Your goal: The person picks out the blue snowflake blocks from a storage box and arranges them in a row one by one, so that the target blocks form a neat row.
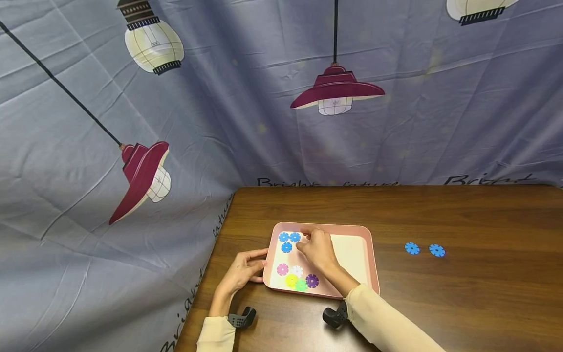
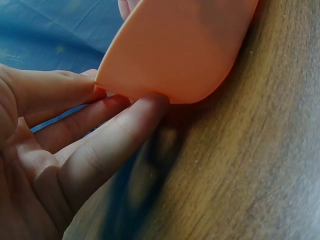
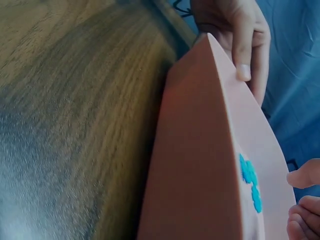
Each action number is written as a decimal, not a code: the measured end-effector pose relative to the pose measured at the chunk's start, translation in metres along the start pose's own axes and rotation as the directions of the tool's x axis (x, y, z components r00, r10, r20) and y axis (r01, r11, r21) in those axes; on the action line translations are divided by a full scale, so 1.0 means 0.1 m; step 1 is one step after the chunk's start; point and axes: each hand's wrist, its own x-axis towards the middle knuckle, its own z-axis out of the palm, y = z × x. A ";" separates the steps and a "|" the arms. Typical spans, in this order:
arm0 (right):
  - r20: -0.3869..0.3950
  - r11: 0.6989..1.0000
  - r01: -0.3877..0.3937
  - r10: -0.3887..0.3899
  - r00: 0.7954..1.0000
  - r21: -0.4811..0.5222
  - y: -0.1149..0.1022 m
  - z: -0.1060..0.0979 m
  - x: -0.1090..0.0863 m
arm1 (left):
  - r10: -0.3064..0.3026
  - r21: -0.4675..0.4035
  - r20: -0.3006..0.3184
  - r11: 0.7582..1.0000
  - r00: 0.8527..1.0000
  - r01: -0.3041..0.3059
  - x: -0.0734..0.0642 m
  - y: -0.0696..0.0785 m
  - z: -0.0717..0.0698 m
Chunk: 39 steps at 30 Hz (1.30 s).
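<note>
The brown bench (image 1: 475, 303) carries the pink tray (image 1: 343, 230). At the tray's left side, the left hand (image 1: 243, 268) has a pinching grip on the edge; holding firm should stop slips. Over the tray, the right hand (image 1: 318, 249) has finger and thumb apart, nothing seen between. Three blue discs (image 1: 287, 247) lie in the tray's far left corner, two blue discs (image 1: 412, 248) right of it. Best move softly, bumping none.

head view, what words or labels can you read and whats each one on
"Bright": back curtain, near the middle, just above the table.
"Bright": same curtain, farther right.
Word between them: lower part hidden by the table, can't be read surely.
Slanted lettering on the left curtain: too small or cut off to read surely.
Tray, discs: no text visible.
</note>
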 end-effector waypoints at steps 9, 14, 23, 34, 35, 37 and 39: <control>0.003 1.000 0.018 -0.018 1.000 -0.017 0.02 0.15 -0.03 | 0.001 -0.010 0.004 1.000 1.000 -0.001 0.00 -0.01 0.00; 0.018 1.000 0.015 -0.015 1.000 -0.018 0.01 0.24 -0.05 | -0.005 -0.025 0.010 1.000 1.000 0.005 -0.01 -0.02 0.00; 0.028 0.999 0.008 -0.007 1.000 -0.036 0.05 0.34 -0.02 | -0.003 -0.025 0.010 1.000 1.000 0.003 -0.01 -0.01 -0.01; 0.043 0.999 0.027 -0.025 0.999 -0.036 0.03 0.40 -0.03 | 0.003 -0.044 0.025 0.999 1.000 -0.002 -0.01 -0.01 -0.02; 0.047 0.999 0.031 -0.029 0.999 -0.036 0.02 0.40 -0.03 | 0.005 -0.044 0.025 0.999 1.000 -0.004 -0.01 0.00 -0.02; 0.063 0.999 0.031 -0.029 0.998 -0.036 0.01 0.41 -0.03 | 0.007 -0.043 0.025 0.999 1.000 -0.006 -0.01 0.00 -0.03; 0.071 0.999 0.027 -0.024 0.997 -0.043 0.00 0.42 -0.03 | 0.006 -0.038 0.022 0.999 1.000 -0.006 -0.01 -0.01 -0.03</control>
